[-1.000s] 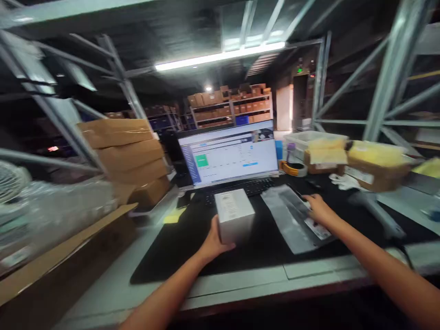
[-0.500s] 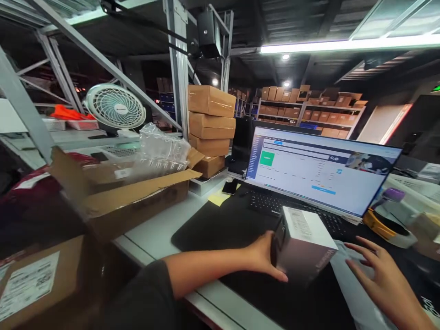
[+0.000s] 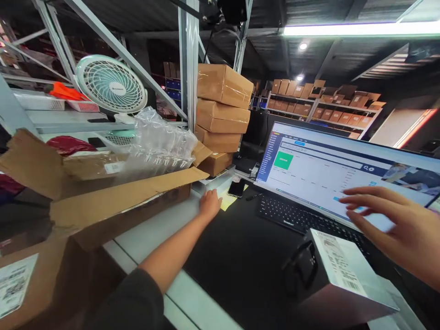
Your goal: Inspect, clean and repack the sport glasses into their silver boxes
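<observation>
My left hand (image 3: 209, 204) reaches forward across the table and rests near the open cardboard box (image 3: 113, 201), beside a yellow sticky note (image 3: 228, 200) and a dark phone (image 3: 237, 188). Its fingers are curled under and mostly hidden. My right hand (image 3: 395, 224) hovers in the air with fingers spread, in front of the monitor (image 3: 330, 172) and above a grey product box (image 3: 337, 279) with a white label. That box stands free on the black mat (image 3: 240, 261). Neither hand holds anything I can see.
A stack of sealed cardboard boxes (image 3: 220, 117) stands behind the left hand. Air-cushion plastic (image 3: 161, 144) fills the open box. A fan (image 3: 110, 85) sits on the left shelf. A keyboard (image 3: 295, 217) lies under the monitor. Steel rack posts (image 3: 188, 64) rise behind.
My left hand let go of the grey box and reached forward left toward the open carton. My right hand lifted off the mat. The view turned further left.
</observation>
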Tool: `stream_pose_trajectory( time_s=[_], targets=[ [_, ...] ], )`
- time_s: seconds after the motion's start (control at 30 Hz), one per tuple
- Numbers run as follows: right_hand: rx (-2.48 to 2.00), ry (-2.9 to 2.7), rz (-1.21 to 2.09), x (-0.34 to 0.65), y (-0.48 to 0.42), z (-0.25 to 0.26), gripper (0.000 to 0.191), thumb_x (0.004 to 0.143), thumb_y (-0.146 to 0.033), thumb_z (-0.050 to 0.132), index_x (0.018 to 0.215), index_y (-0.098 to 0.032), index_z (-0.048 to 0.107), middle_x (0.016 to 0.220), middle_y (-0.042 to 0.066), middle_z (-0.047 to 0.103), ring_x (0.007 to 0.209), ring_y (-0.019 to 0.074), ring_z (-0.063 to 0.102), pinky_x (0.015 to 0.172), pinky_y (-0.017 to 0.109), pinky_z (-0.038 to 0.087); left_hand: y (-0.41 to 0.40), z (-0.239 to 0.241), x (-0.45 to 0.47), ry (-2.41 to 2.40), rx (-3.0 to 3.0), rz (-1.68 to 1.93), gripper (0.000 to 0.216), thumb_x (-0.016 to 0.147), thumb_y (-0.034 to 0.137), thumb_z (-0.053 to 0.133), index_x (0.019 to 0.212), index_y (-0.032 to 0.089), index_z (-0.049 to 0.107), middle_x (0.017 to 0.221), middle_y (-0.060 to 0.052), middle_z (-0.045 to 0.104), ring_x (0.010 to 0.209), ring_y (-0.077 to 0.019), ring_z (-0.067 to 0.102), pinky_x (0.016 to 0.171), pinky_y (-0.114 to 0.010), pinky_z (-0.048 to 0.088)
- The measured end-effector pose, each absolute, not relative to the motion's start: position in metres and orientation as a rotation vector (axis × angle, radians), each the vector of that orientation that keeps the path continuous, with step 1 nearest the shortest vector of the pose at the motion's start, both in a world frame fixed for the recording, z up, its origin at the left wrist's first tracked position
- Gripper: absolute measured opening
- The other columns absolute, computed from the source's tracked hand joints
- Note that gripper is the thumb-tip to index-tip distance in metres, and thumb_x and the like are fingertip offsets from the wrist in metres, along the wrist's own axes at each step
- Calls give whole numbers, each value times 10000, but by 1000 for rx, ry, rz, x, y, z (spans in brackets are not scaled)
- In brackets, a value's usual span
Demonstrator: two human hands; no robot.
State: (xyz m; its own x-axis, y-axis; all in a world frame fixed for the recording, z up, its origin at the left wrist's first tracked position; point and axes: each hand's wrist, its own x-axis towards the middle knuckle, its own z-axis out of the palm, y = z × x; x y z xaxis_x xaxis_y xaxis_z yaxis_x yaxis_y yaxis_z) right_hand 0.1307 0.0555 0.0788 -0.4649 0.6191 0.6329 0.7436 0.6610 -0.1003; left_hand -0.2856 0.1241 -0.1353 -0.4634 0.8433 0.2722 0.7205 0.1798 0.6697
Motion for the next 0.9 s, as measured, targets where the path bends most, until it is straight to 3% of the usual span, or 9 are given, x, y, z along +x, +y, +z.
stream_pose_trajectory(
  time_s=[0.13,0.27,0.37,0.5,0.9],
  targets=[
    [-828,-2644,-211,15,81,95,282,908,-303,489,1011,-233,742,1042,74,721,865,235,687,743,361,544,131,-149,-293,2258,1428,1200,350,951,342,639,1247,160,602,1278,-106,615,1160,-265,606,997,-507,510],
    [-887,-2928,-258,-79,114,70,257,892,-152,530,997,-210,757,1053,81,735,989,272,690,822,362,529,135,-150,-302,2129,1413,1288,302,959,344,631,1195,156,624,1203,-92,647,1069,-231,643,932,-457,552],
    [-932,-3036,-184,-133,142,44,138,915,-210,627,991,-191,741,1019,62,741,977,247,697,834,373,550,138,-153,-305,2013,1421,1330,307,966,357,621,1198,156,621,1180,-89,654,1004,-211,661,873,-421,577],
    [-1078,-3113,-42,-181,176,12,266,963,-366,640,1110,-146,668,1119,58,689,1005,215,674,887,418,569,145,-164,-307,1889,1401,1367,323,971,362,613,1219,156,608,1158,-86,659,959,-199,670,834,-399,588],
    [-1306,-3197,256,-198,222,-64,300,954,-345,655,1202,-177,636,1236,81,641,1096,235,642,919,432,558,156,-190,-308,1743,1298,1443,310,983,333,591,1236,153,585,1059,-61,676,919,-194,671,859,-411,566]
  ],
)
